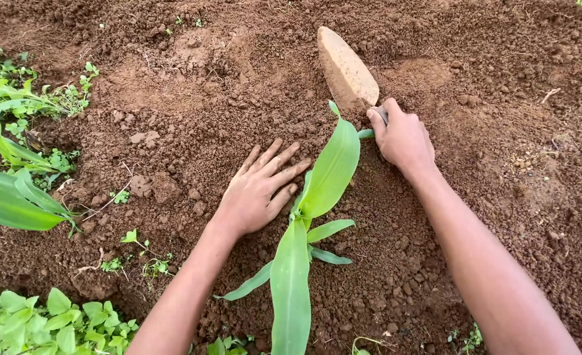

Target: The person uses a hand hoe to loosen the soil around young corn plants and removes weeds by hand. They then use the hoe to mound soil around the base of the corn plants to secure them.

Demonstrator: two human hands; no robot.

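Observation:
A young maize plant [311, 217] with long green leaves stands in loose red-brown soil [192, 85] at the middle of the view. My left hand [259, 189] lies flat on the soil just left of its stem, fingers spread. My right hand [403, 137] is closed around the handle of a hand trowel [345, 68]. The trowel's soil-coated blade lies on the ground beyond the plant, pointing away from me. A leaf tip passes in front of my right thumb.
Another maize plant [8, 190] and small weeds [48, 98] grow at the left edge. Low leafy weeds [48, 322] fill the bottom-left corner. Clods and small stones are scattered over the soil, with a few sprouts [468, 338] near the bottom right.

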